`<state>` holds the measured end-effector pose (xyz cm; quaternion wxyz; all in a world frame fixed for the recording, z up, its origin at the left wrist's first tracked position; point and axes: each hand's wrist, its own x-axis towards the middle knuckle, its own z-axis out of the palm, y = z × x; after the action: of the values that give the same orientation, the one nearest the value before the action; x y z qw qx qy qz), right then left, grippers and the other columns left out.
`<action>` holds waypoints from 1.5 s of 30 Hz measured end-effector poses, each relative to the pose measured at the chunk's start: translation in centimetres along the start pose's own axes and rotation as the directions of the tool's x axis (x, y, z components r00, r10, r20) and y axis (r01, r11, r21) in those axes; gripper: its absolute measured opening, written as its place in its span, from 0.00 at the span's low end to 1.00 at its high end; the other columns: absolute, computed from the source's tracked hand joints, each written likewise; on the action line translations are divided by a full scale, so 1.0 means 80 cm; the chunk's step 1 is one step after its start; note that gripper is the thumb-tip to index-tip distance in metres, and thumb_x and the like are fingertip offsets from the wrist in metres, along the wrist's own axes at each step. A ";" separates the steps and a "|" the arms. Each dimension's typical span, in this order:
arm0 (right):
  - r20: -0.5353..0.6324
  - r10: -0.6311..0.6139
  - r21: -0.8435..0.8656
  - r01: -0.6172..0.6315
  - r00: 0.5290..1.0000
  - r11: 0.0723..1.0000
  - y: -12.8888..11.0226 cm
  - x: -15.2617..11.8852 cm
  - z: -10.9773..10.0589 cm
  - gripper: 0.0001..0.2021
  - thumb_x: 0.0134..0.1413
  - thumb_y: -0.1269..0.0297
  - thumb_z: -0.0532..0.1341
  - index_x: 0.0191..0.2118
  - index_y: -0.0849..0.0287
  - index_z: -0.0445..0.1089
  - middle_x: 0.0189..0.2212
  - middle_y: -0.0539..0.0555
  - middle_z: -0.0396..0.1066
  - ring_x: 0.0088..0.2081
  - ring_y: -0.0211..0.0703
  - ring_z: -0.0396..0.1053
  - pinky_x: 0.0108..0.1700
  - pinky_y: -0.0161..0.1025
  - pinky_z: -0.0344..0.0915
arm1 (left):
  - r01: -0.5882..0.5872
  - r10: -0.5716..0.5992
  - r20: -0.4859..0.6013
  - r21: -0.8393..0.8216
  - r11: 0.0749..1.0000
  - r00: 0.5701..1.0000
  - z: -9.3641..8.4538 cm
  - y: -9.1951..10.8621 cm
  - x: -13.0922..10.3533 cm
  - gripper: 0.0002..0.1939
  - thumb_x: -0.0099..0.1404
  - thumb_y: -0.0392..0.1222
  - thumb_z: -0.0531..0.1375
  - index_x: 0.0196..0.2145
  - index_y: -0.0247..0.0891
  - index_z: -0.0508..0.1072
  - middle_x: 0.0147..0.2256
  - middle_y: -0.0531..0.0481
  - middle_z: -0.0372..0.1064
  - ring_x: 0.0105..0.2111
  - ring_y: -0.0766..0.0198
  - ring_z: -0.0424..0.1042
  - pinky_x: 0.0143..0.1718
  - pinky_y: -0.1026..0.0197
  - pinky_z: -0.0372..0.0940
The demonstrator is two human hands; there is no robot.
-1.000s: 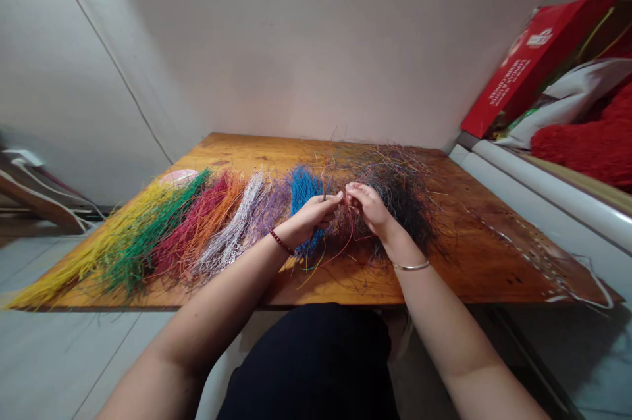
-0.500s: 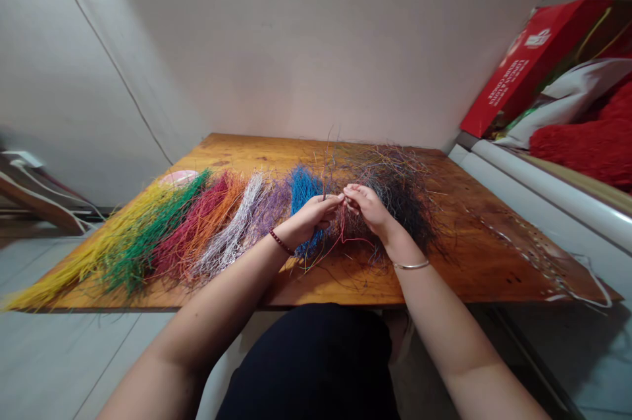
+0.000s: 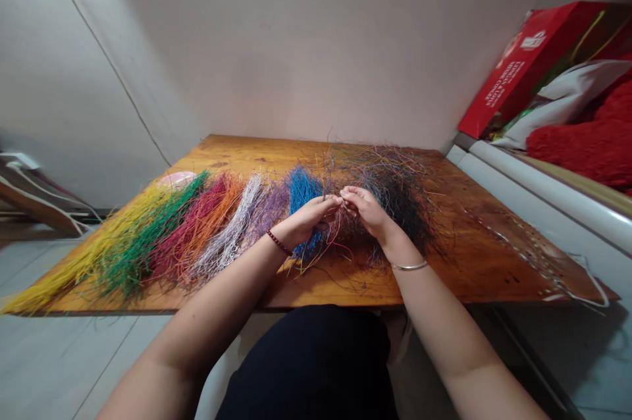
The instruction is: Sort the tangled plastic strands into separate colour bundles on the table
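My left hand (image 3: 316,214) and my right hand (image 3: 364,207) meet at the fingertips above the table, both pinched on thin wires. A red wire (image 3: 340,229) hangs in a curve below the fingertips. Left of my left hand lie sorted bundles: blue (image 3: 302,189), purple (image 3: 269,209), white (image 3: 241,216), orange (image 3: 212,229), red (image 3: 190,229), green (image 3: 148,242) and yellow (image 3: 108,242). Behind and right of my right hand spreads a tangled pile of dark, mixed wires (image 3: 402,203).
The wooden table (image 3: 474,255) stands against a wall. A pink dish (image 3: 176,178) sits behind the yellow bundle. A string with small pieces (image 3: 530,259) and a white cord (image 3: 598,285) lie at the right. Beyond is a red box (image 3: 523,64).
Both hands have shifted very slightly left and down, still together at the fingertips. The red wire's loop below them has moved left and changed shape.
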<state>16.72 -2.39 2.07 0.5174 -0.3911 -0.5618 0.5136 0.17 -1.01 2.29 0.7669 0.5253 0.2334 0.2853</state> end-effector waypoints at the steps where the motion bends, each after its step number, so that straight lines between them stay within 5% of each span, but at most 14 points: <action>1: 0.000 -0.004 -0.010 0.004 1.000 1.000 0.000 0.000 0.000 0.18 0.49 0.51 0.65 0.24 0.58 0.60 0.18 0.44 0.54 0.20 0.32 0.49 0.22 0.33 0.45 | 0.003 -0.003 -0.008 0.013 1.000 1.000 0.000 0.000 0.000 0.20 0.57 0.54 0.64 0.29 0.38 0.60 0.22 0.61 0.42 0.18 0.75 0.41 0.19 0.66 0.32; 9: -0.006 -0.058 -0.091 0.057 0.998 0.994 0.001 0.001 0.001 0.17 0.51 0.52 0.64 0.23 0.58 0.60 0.16 0.44 0.55 0.19 0.31 0.49 0.22 0.34 0.45 | 0.022 -0.015 -0.088 0.078 0.997 0.996 0.001 0.002 0.000 0.21 0.55 0.55 0.65 0.28 0.37 0.61 0.21 0.60 0.48 0.18 0.75 0.45 0.19 0.67 0.36; 16: -0.015 -0.020 0.023 0.021 1.000 1.000 -0.004 0.001 -0.003 0.16 0.50 0.52 0.64 0.24 0.59 0.63 0.20 0.46 0.62 0.19 0.30 0.51 0.21 0.33 0.44 | -0.008 0.009 0.013 -0.043 0.999 1.000 -0.001 0.002 -0.001 0.18 0.58 0.53 0.64 0.28 0.36 0.63 0.21 0.60 0.42 0.18 0.74 0.41 0.18 0.67 0.33; 26: 0.040 -0.003 0.067 0.000 0.999 0.998 -0.009 -0.003 -0.004 0.16 0.50 0.54 0.65 0.24 0.59 0.63 0.20 0.46 0.58 0.20 0.31 0.51 0.22 0.32 0.47 | 0.016 -0.014 0.094 -0.024 1.000 0.995 -0.004 -0.005 0.000 0.19 0.57 0.53 0.66 0.34 0.35 0.68 0.22 0.61 0.40 0.19 0.75 0.39 0.18 0.67 0.33; 45: 0.135 0.088 0.270 -0.122 0.987 0.955 -0.013 -0.009 -0.005 0.15 0.50 0.55 0.65 0.26 0.58 0.62 0.23 0.46 0.56 0.22 0.32 0.48 0.23 0.32 0.48 | 0.002 0.003 0.096 -0.052 0.999 0.995 0.008 0.004 -0.008 0.19 0.56 0.52 0.67 0.30 0.36 0.65 0.21 0.60 0.45 0.19 0.75 0.41 0.18 0.68 0.35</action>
<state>17.29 -3.21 2.94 0.5037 -0.3120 -0.4931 0.6370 0.04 -1.78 2.87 0.7907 0.5183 0.1886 0.2657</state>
